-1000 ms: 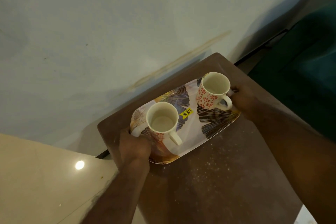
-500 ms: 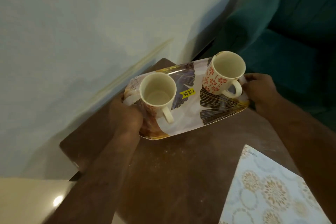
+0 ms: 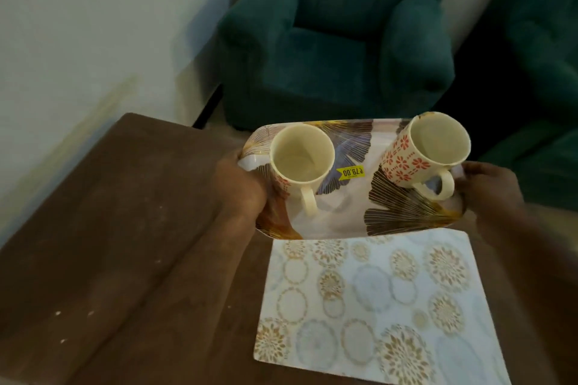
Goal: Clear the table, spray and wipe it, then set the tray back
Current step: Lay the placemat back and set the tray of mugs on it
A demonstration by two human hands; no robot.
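A rectangular tray (image 3: pixel 341 216) with a leaf pattern and a yellow price sticker is held in the air over the far edge of the brown table (image 3: pixel 125 244). My left hand (image 3: pixel 240 187) grips its left end and my right hand (image 3: pixel 488 187) grips its right end. Two empty cream mugs stand on it: a left mug (image 3: pixel 301 162) with its handle toward me, and a right mug (image 3: pixel 425 153) with red flowers, tilted slightly.
A pale placemat (image 3: pixel 375 306) with circular floral prints lies on the table's near right. White specks dot the tabletop. A dark green armchair (image 3: pixel 337 34) stands beyond the table, another green armchair (image 3: pixel 544 72) at the right. A pale wall runs along the left.
Both hands have lifted the tray off the table and carried it to the right, toward the armchairs. The view has swung right, bringing the placemat and chairs into sight.
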